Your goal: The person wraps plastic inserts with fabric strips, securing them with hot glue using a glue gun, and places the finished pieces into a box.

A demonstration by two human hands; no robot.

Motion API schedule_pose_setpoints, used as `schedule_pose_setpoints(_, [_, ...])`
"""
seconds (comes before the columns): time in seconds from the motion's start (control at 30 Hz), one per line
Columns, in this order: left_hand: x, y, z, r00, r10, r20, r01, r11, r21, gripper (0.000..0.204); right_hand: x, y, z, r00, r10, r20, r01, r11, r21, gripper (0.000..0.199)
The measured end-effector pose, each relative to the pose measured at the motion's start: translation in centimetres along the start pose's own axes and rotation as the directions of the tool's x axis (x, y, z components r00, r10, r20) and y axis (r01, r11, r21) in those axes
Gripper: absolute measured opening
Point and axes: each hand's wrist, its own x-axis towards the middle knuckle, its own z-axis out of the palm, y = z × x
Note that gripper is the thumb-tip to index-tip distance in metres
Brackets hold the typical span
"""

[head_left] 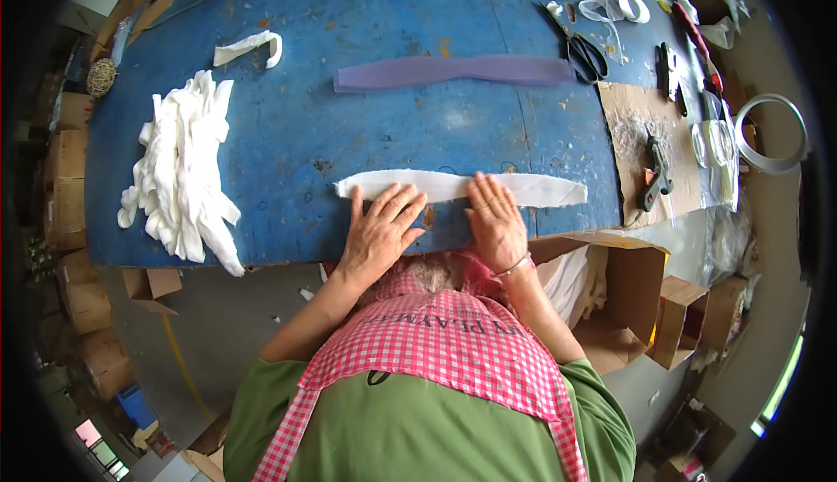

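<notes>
At left, white strips (185, 164) lie heaped, whether finished or waiting unclear. At centre, a white band (545, 190) looks already spread flat; your left hand (378, 234), fingers slightly apart, and your right hand (499, 229), fingers nearly together, touch it, gripping nothing, hiding parts. Its underside is unseen.

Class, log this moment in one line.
left hand: on white strip | right hand: on same strip | beyond: purple strip, scissors at right
</notes>
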Motion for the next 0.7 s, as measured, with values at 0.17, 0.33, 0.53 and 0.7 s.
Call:
schedule_pose_setpoints(0.17, [-0.1,-0.2,0.0,0.999,-0.040,0.004,0.040,0.999,0.003,0.049,-2.7,5.9,-1.4,0.973,0.186,-0.135,-0.210,0.959,-0.190,0.044])
schedule_pose_setpoints(0.33, [-0.2,-0.3,-0.1,1.000,-0.020,-0.015,0.020,1.000,-0.020,0.049,-4.8,10.3,-2.8,0.892,0.377,-0.248,-0.435,0.864,-0.252,0.037])
schedule_pose_setpoints(0.53, [-1.1,-3.3,0.2,0.944,-0.156,-0.292,0.125,0.984,-0.125,0.049,-6.9,11.6,-5.1,0.740,0.456,-0.494,-0.520,0.854,0.009,0.028])
schedule_pose_setpoints(0.7, [0.2,-5.0,-1.6,0.813,-0.504,-0.292,0.483,0.863,-0.145,0.039,-5.9,9.4,-5.6,0.632,0.642,-0.435,-0.574,0.764,0.295,0.025])
